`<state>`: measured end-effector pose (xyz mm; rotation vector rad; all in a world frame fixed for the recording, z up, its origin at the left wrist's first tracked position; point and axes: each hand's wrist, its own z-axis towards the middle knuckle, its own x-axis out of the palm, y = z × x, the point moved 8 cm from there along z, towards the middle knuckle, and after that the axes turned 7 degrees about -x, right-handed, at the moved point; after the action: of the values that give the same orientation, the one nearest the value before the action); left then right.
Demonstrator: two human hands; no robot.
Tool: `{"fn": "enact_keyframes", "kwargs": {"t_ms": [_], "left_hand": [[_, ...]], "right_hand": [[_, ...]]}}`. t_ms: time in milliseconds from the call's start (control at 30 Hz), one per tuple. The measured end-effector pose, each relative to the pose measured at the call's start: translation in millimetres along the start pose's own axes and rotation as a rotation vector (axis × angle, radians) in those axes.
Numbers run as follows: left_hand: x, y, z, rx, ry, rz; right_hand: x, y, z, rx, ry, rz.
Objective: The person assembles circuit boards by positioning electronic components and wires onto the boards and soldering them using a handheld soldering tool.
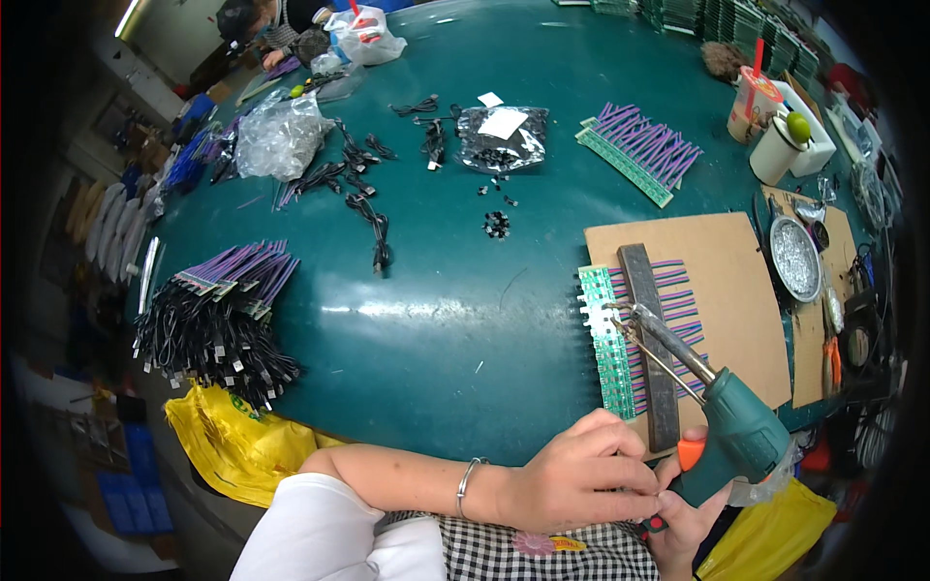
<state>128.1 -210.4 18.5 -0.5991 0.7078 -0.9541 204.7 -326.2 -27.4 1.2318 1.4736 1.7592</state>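
Observation:
My right hand [690, 531] is wrapped round the handle of a green soldering gun [744, 426] with an orange trigger. The gun's metal tip points up and left, over a green circuit board strip [610, 353]. Purple and dark wires run from the strip beneath a dark flat bar [652, 358], which lies across them on a sheet of cardboard [741, 281]. My left hand [586, 474] is closed beside the gun's handle, its fingertips pinched against my right hand. Whatever sits between those fingers is hidden. Small black parts line the strip's left edge.
Black cables with purple-wired boards [223, 324] are heaped at left. Another wired board strip [639, 155] lies far right, near a bag of black parts [502, 140]. A metal dish [794, 257] and a cup [754, 105] stand right. Another person [281, 39] works at far left.

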Motion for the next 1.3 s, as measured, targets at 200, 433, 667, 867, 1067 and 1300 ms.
{"fn": "enact_keyframes", "kwargs": {"t_ms": [200,433,667,867,1067,1300], "left_hand": [[2,22,-5,-0.293,0.004,-0.178],[5,44,-18,-0.733,0.239,-0.275],[10,45,-19,-0.707,0.307,-0.205],[-4,84,-46,-1.192,0.152,-0.419],[-9,116,-59,-1.396,0.05,-0.475],[-6,120,-58,-1.424,0.055,-0.473]], "right_hand": [[3,-7,3,0.075,0.025,-0.001],[-17,-18,-5,-0.069,0.238,-0.275],[-10,-19,-7,-0.053,0.133,-0.277],[-31,-6,-2,-0.082,0.056,-0.228],[-67,3,-17,-0.12,-0.019,-0.095],[-96,-7,-40,-0.002,0.009,0.008]]}}
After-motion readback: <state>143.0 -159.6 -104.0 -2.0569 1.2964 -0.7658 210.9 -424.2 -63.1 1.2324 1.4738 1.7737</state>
